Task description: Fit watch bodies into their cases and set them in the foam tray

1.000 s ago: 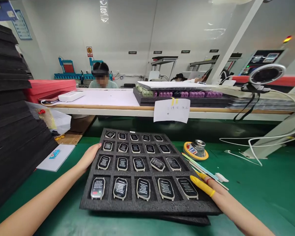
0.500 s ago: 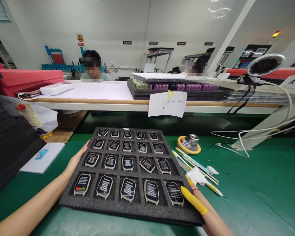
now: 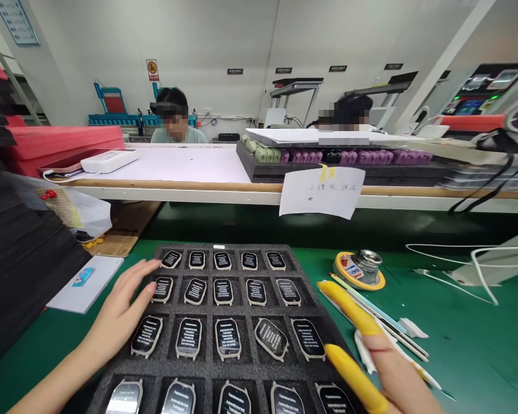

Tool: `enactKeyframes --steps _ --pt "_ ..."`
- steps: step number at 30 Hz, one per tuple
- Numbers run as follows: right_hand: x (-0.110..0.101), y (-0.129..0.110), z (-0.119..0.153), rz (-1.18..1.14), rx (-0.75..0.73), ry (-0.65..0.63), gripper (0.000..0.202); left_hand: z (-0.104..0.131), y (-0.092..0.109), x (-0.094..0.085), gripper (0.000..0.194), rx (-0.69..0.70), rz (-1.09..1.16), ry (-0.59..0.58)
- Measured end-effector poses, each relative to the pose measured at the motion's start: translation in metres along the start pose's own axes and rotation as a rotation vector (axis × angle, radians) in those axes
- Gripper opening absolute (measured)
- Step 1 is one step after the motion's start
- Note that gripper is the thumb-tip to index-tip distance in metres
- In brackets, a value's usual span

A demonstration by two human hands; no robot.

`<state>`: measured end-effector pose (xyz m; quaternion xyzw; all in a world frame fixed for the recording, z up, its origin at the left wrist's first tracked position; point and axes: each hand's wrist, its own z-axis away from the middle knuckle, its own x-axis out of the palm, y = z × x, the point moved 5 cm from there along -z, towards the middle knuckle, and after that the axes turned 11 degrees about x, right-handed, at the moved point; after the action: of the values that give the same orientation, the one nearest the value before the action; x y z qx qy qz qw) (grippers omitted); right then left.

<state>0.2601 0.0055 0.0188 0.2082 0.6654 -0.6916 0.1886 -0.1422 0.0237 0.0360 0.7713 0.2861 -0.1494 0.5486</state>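
A black foam tray point(image 3: 209, 345) lies on the green mat, its near end cut off by the picture's bottom edge. Rows of watch bodies without straps, such as one smartwatch point(image 3: 227, 338), sit in its pockets with text on their lit screens. In the third row, one watch point(image 3: 271, 338) lies tilted in its pocket. My left hand point(image 3: 121, 305) is open over the tray's left edge, fingertips by the two far-left watches. Beside the right edge, my right hand point(image 3: 377, 345) is open, yellow finger cots on its spread thumb and forefinger, nothing between them.
Right of the tray are a tape roll with a metal container point(image 3: 360, 269), thin sticks and brushes, and white wipes. A white pad point(image 3: 84, 286) and a black foam stack point(image 3: 30, 264) stand left. Behind runs a raised shelf point(image 3: 190, 192); two people sit beyond it.
The tray now appears lower and larger in view. My left hand has moved to its far left side; my right hand has let go of the right edge and spread its fingers.
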Motion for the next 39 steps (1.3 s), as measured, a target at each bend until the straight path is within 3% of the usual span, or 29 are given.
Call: enactKeyframes --steps 2,5,8,12,16,20,27,32,39 --pt "0.025 -0.044 -0.019 0.209 -0.156 -0.157 0.064 -0.011 0.016 0.018 0.044 0.152 -0.144 -0.199" --pt "0.067 -0.079 -0.043 0.533 -0.268 -0.386 0.072 -0.019 0.027 0.044 0.060 0.248 -0.388 -0.415" --pt "0.092 -0.091 -0.068 0.705 -0.311 -0.413 0.075 -0.027 0.031 0.059 0.069 0.321 -0.567 -0.470" --pt "0.107 -0.097 -0.089 0.758 -0.354 -0.373 0.073 -0.035 0.031 0.064 0.069 0.364 -0.636 -0.475" --pt "0.109 -0.100 -0.092 0.763 -0.377 -0.364 0.072 -0.036 0.032 0.064 0.070 0.354 -0.634 -0.503" --pt "0.096 -0.101 -0.081 0.707 -0.396 -0.346 0.074 -0.033 0.033 0.055 0.068 0.358 -0.596 -0.476" --pt "0.092 -0.090 -0.041 0.658 -0.362 -0.509 0.076 -0.023 0.032 0.045 0.072 0.299 -0.590 -0.531" --pt "0.098 -0.091 -0.031 0.664 -0.405 -0.523 0.073 -0.018 0.040 0.048 0.076 0.324 -0.599 -0.550" --pt "0.096 -0.092 -0.034 0.635 -0.370 -0.500 0.073 -0.034 0.034 0.058 0.076 0.339 -0.658 -0.519"
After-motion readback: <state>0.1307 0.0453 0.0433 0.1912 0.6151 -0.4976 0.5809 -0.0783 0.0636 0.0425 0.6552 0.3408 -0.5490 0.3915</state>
